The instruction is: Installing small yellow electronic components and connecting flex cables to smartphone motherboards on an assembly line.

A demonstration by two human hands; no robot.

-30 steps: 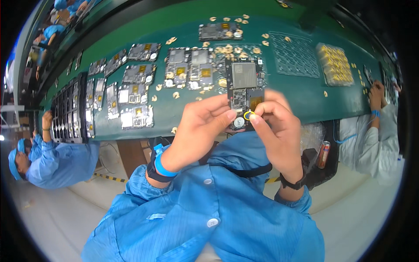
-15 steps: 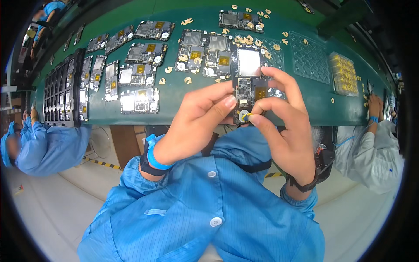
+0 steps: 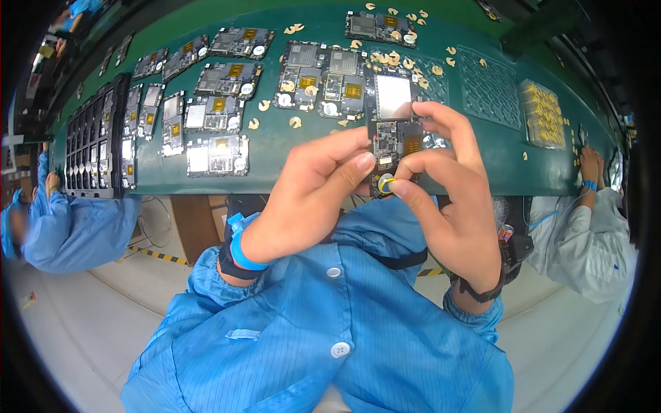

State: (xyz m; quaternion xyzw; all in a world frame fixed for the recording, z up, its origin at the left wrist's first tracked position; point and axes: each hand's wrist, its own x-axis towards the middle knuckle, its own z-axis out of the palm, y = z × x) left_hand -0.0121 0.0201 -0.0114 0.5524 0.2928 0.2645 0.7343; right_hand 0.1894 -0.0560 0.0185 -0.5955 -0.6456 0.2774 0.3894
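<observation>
A dark circuit board (image 3: 394, 131) with a bright metal shield stands lengthwise between my hands, over the bench's near edge. My left hand (image 3: 303, 189) grips its left edge, thumb on top. At the board's near end, thumb and forefinger of my right hand (image 3: 451, 199) pinch a small round coin cell with a yellow rim (image 3: 385, 184). The cell lies against the board; whether it is fully flat there I cannot tell. My other right fingers arch over the board's right edge. Beyond it lie two similar boards side by side (image 3: 299, 76), bearing silver discs.
More circuit boards (image 3: 217, 155) lie in rows at left, beside a black slotted tray (image 3: 89, 141). Cream C-shaped scraps (image 3: 295, 122) litter the green bench (image 3: 275, 172). At right are a clear moulded tray (image 3: 489, 89) and a tray of yellow-rimmed cells (image 3: 544, 117). Co-workers sit at both sides.
The yellow rim now shows as a fuller ring at the board's near end, as my right fingertips have shifted slightly left. My left hand keeps its grip.
</observation>
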